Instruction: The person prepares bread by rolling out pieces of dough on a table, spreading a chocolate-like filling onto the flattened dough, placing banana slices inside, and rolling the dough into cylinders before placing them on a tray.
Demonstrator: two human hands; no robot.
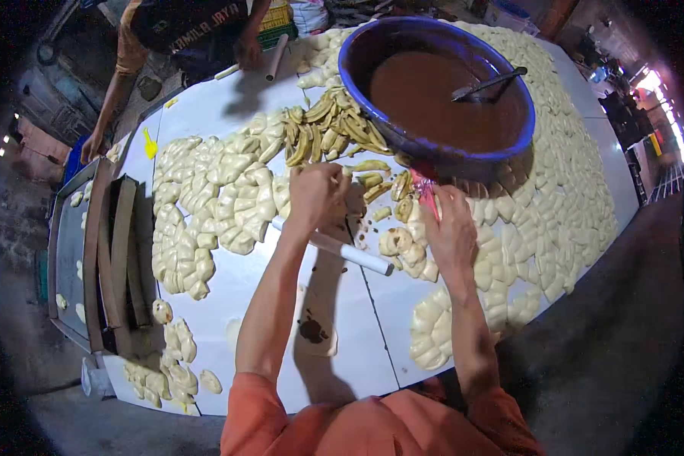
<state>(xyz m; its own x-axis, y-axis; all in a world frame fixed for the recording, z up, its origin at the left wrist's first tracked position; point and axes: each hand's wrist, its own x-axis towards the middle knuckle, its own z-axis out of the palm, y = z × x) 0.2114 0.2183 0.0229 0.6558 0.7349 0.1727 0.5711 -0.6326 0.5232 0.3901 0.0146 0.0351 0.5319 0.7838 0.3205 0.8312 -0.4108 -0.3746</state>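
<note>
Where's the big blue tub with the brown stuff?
In the head view, the blue tub sits far across the table, right of centre, beyond the right hand, with banana pieces by its left side.

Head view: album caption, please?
Left hand and right hand among dough and bananas, near a blue tub of brown mixture.

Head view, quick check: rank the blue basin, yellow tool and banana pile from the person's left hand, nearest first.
1. Banana pile, just beyond the left hand.
2. Blue basin, beyond it and to the right.
3. Yellow tool, well off to the left.
</note>
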